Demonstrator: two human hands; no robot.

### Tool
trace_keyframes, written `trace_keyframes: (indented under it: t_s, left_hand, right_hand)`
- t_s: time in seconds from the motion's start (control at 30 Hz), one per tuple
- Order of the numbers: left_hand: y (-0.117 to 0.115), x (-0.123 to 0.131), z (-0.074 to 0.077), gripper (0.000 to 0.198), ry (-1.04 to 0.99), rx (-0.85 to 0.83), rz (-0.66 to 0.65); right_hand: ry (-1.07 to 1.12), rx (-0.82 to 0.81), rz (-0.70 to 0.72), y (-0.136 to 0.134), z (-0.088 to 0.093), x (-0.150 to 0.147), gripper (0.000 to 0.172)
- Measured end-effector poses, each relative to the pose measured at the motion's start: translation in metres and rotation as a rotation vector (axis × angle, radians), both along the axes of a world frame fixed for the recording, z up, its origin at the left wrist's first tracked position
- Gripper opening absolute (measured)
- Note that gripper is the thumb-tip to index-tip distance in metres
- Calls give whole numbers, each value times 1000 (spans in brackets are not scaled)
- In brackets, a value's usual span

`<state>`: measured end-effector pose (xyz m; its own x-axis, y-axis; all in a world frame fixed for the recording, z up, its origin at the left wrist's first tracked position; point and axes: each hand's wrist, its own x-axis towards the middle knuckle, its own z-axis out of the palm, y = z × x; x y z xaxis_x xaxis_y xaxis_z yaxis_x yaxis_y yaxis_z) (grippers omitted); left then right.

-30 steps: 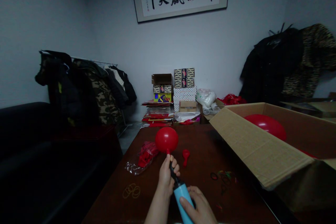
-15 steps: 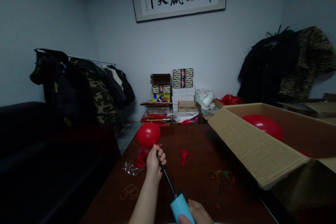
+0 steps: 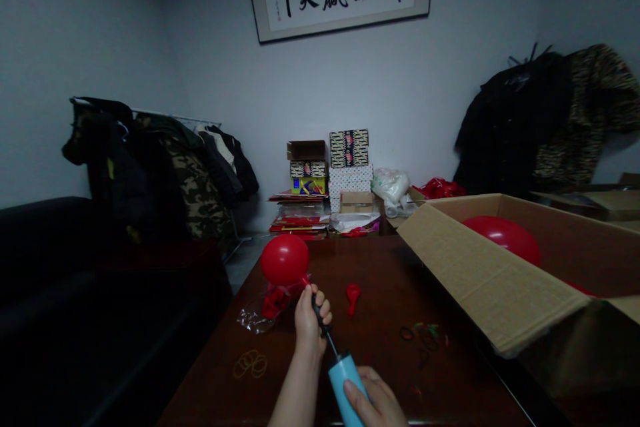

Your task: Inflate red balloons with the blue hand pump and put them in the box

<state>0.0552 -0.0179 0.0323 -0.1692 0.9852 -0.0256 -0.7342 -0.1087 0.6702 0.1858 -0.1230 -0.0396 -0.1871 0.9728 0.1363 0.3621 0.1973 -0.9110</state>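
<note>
Left hand (image 3: 311, 320): the fingers are curling tightly around the black handle (image 3: 317, 308) of the pump (image 3: 346, 388), with the thumb pressing close to the neck (image 3: 305, 279) of the balloon (image 3: 285, 260).
Right hand (image 3: 379, 399): the fingers are wrapping the blue barrel of the same pump, thumb lying along its near face; the fingertips behind it are hiding from view.
Pump: it is slanting between the hands, a short length of thin rod (image 3: 333, 345) showing between handle and barrel.
Balloon: it is sitting on the handle's tip, round and partly filled, hanging above the plastic bag (image 3: 274, 303) of red balloons.
Pumping: the step in hand is, by the look of it, putting air into this balloon.
Neck: the next move is probably calling for a firm pinch here while the barrel is sliding along the rod.
Table (image 3: 375, 263): a limp balloon (image 3: 353, 295) and some rubber bands (image 3: 250, 364) are lying apart from the hands.
Box (image 3: 493, 287): it is holding a larger balloon (image 3: 503, 238) at the right.
</note>
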Motion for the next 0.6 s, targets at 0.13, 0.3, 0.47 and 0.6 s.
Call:
trace_keyframes:
  t_s: [0.13, 0.3, 0.47, 0.6]
  left_hand:
    - [-1, 6, -11, 37, 10, -45, -91]
    - [-1, -3, -16, 39, 47, -90, -161]
    - [-3, -11, -24, 36, 86, -138, -143]
    - [0, -13, -26, 34, 99, -140, -117]
  right_hand:
    - [39, -103, 85, 17, 15, -1, 73]
    - [34, -111, 77, 26, 18, -12, 82]
    - [-20, -137, 114, 26, 7, -14, 88]
    - [-102, -148, 126, 25, -6, -12, 89]
